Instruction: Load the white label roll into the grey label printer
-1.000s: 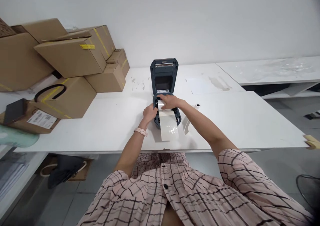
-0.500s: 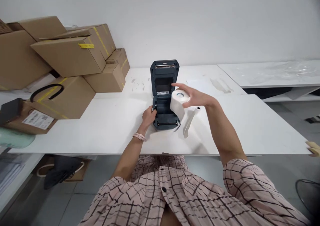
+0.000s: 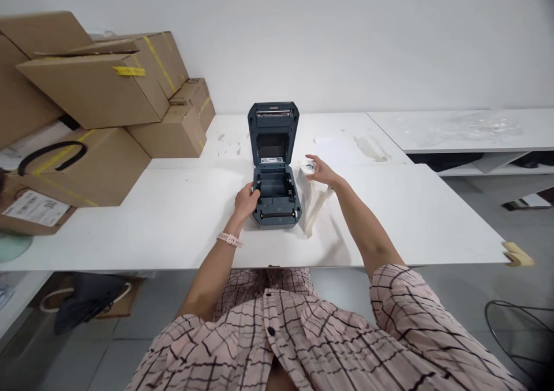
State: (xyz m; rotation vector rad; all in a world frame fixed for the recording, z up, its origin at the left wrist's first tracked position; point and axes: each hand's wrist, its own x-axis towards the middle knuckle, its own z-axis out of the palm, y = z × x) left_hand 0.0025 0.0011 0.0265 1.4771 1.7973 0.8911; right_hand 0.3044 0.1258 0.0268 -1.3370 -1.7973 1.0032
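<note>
A dark label printer stands on the white table with its lid raised; no roll lies in its bay. My left hand is closed on the printer's left side wall, thumb over the inner edge. To the right of the printer, my right hand has thumb and fingers around a white paper roll, which looks to be down at the table. A loose strip of paper trails from there toward the front edge. A second white strip beside it is partly hidden by my hand.
Cardboard boxes are piled on the left of the table, one carrying a black curved band. Crumpled clear plastic lies on the side table at right. Foam covers the table's front right corner.
My right hand has taken the paper roll from above the printer's right edge down to its right side, uncovering the bay. My left hand keeps its hold. The view has shifted right.
</note>
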